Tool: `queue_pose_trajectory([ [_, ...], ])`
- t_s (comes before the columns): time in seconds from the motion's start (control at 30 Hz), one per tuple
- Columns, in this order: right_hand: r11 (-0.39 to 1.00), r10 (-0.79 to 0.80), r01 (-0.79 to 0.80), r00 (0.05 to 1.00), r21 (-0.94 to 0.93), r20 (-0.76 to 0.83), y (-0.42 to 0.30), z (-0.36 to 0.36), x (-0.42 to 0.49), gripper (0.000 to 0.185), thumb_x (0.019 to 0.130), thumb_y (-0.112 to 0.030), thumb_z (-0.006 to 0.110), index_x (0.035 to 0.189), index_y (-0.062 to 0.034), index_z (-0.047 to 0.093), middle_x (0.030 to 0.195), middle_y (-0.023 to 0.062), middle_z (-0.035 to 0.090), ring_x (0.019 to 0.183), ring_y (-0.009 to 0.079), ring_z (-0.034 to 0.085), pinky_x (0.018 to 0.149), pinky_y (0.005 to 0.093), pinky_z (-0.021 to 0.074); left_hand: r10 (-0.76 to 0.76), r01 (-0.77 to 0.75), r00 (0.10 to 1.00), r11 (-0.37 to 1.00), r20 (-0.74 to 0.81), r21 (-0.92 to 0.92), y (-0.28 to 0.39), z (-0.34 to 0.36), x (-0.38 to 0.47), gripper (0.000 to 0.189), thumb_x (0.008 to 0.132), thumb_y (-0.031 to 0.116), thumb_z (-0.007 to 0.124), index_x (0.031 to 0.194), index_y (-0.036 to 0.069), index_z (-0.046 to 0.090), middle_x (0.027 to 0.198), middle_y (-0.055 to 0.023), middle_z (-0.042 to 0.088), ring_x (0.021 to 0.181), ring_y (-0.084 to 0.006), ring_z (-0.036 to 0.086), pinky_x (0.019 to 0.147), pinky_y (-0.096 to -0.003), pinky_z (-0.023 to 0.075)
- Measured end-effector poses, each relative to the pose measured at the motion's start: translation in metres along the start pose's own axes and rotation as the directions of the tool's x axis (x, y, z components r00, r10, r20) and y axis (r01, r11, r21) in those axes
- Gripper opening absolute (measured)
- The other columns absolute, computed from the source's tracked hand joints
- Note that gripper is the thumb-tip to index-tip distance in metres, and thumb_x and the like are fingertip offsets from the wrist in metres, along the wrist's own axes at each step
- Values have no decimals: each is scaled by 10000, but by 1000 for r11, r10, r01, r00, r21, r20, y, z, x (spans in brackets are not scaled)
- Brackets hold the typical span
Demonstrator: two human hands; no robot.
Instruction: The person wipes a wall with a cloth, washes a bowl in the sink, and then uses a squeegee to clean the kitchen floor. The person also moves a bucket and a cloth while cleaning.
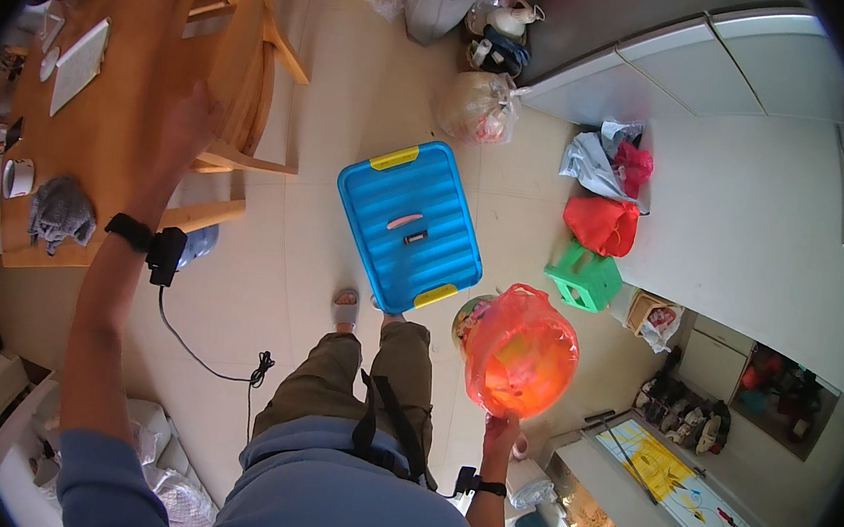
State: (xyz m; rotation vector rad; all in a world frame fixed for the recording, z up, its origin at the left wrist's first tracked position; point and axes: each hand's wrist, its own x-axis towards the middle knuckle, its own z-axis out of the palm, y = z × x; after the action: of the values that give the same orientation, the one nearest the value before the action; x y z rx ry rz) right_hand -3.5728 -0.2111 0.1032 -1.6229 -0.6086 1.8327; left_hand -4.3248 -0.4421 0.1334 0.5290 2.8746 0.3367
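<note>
My right hand (501, 434) grips the near rim of a bin lined with a translucent red plastic bag (523, 351); something orange-yellow shows inside. Behind the bin is a multicoloured patterned container (468, 320), partly hidden. My left hand (197, 120) reaches out over the table edge beside a wooden chair's back (246, 82). It is blurred, and whether it touches the chair cannot be told. On the floor before me lies a blue plastic storage box lid with yellow latches (407, 262), bearing a pink strip-like piece (404, 221) and a small dark object (415, 237).
The wooden table (138, 28) holds a grey cloth (63, 213), a tape roll (18, 178) and a notebook (80, 66). A green plastic stool (588, 278), a red bag (602, 226) and a tied plastic bag (481, 107) stand on the floor. A cable (213, 372) hangs from my left wrist.
</note>
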Motion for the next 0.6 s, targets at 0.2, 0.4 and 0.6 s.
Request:
queue_pose_trajectory([
  [0.2, 999, 40, -37, 990, -26, 136, 4, 47, 15, 253, 823, -134, 543, 1053, -27, 551, 954, 72, 645, 758, 161, 621, 629, 274, 516, 11, -10, 1000, 1000, 21, -10, 0, -3, -2, 340, 889, 286, 494, 1079, 6, 458, 895, -258, 622, 872, -410, 601, 732, -489, 481],
  [0.4, 997, 69, -71, 961, -3, 269, -6, 93, 29, 262, 831, -146, 532, 1067, -31, 543, 972, 70, 638, 771, 160, 618, 657, 270, 514, -7, 7, 1000, 1000, -15, 3, 9, -14, -8, 363, 882, 270, 507, 1103, -12, 447, 891, -275, 613, 860, -421, 599, 726, -487, 480],
  [0.6, 996, 42, -25, 978, -84, 205, -30, 137, 63, 182, 834, -148, 540, 972, -30, 562, 840, 54, 636, 658, 141, 597, 561, 257, 485, 15, -15, 1000, 1000, -15, -12, 13, -14, -8, 440, 868, 240, 535, 1201, -24, 421, 892, -261, 612, 835, -419, 596, 724, -478, 473],
])
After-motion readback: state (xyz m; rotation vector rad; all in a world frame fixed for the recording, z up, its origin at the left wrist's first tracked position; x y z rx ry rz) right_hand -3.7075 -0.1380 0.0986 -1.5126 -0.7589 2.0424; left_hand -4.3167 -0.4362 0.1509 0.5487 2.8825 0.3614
